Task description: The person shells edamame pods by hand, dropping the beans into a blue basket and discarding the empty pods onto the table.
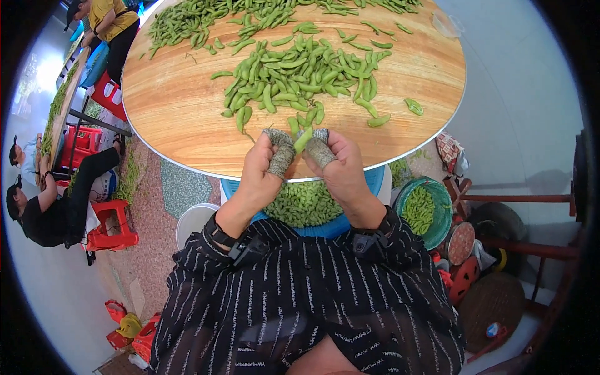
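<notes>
Over the near edge of the round wooden table (181, 106), a green edamame pod (304, 140) is pinched between my two hands. My left hand (261, 170) has its thumb and forefinger wrapped in grey knitted finger covers and closes on one side of the pod. From the other side my right hand (342, 169), with the same covers, grips it too. Just beyond my fingertips lies a loose pile of edamame pods (287, 78). Below my hands stands a blue basin (374, 181), with shelled green beans (304, 203) heaped inside.
A larger heap of pods (187, 25) covers the far side of the table. A green bucket (445, 215) with pods stands to the right, near a wooden stool frame (500, 198). A white bucket (190, 222) is at left. Other people (47, 209) sit by red stools (114, 226).
</notes>
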Motion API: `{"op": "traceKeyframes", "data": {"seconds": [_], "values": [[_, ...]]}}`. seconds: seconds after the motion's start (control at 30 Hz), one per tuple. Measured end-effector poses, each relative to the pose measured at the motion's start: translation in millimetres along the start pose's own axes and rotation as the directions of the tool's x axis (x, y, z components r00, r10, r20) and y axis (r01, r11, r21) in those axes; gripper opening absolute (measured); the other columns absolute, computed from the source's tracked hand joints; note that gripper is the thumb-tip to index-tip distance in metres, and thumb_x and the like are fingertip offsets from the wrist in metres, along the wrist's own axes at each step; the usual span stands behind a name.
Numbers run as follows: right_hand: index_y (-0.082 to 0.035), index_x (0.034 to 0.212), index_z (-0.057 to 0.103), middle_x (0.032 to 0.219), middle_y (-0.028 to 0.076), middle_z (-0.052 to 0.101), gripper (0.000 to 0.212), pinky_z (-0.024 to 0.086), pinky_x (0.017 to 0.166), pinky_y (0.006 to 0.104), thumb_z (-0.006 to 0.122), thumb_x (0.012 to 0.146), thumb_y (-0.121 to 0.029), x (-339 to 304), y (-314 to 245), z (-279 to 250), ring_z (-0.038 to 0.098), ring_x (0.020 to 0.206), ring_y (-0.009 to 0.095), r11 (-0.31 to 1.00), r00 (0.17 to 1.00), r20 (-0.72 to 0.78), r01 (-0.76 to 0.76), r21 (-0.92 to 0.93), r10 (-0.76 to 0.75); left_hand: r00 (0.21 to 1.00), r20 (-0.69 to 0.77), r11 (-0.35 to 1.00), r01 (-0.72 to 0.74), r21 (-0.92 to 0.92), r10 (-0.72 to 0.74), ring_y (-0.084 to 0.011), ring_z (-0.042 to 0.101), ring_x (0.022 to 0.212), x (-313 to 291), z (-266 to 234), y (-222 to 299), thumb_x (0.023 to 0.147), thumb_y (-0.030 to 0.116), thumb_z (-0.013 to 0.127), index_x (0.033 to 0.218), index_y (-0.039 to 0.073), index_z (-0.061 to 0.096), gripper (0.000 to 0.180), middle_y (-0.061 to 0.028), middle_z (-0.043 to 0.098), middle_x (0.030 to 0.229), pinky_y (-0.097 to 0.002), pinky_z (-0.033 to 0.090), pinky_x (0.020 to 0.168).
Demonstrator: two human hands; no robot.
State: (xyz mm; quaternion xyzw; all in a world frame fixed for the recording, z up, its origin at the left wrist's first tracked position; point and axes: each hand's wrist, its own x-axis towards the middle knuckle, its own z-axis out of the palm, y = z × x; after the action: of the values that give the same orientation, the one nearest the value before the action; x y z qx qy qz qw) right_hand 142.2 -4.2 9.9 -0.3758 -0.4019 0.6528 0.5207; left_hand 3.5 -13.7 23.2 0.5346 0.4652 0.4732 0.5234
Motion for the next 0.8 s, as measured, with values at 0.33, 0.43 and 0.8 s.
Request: {"op": "traceKeyframes", "data": {"seconds": [0.33, 0.43, 0.8], "values": [[-0.001, 0.086, 0.056, 0.07, -0.002, 0.053, 0.008, 0.037, 0.053, 0.0173, 0.051, 0.08, -0.003, -1, -11, -22, 0.045, 0.058, 0.003, 0.994, 0.972, 0.213, -0.106, -0.003, 0.105, 0.857, 0.342, 0.404, -0.49, 0.772, 0.386, -0.0335, 0.054, 0.063, 3, -8, -15, 0.069, 0.006, 0.059, 0.086, -0.001, 0.046, 0.023, -0.0163, 0.052, 0.068, -0.0378, 0.041, 0.052], [0.0, 0.087, 0.056, 0.072, -0.002, 0.054, 0.009, 0.039, 0.055, 0.0173, 0.052, 0.081, -0.005, -1, -11, -22, 0.048, 0.062, 0.004, 0.999, 0.968, 0.246, -0.048, -0.014, 0.051, 0.874, 0.289, 0.652, -0.484, 0.583, 0.391, -0.0331, 0.054, 0.061, 3, -5, -21, 0.069, 0.007, 0.059, 0.086, -0.001, 0.047, 0.022, -0.0167, 0.052, 0.067, -0.0366, 0.041, 0.052], [-0.001, 0.088, 0.055, 0.073, -0.002, 0.054, 0.009, 0.04, 0.057, 0.0186, 0.053, 0.081, -0.007, 7, -9, -35, 0.05, 0.066, 0.004, 0.986, 0.918, 0.367, 0.164, -0.01, -0.149, 0.763, 0.645, 0.401, 0.6, -0.692, -0.027, -0.0068, 0.029, 0.047, 0, 2, -21, 0.088, 0.039, 0.04, 0.091, 0.003, 0.049, 0.037, 0.0016, 0.038, 0.055, -0.02, 0.022, 0.043]]}}
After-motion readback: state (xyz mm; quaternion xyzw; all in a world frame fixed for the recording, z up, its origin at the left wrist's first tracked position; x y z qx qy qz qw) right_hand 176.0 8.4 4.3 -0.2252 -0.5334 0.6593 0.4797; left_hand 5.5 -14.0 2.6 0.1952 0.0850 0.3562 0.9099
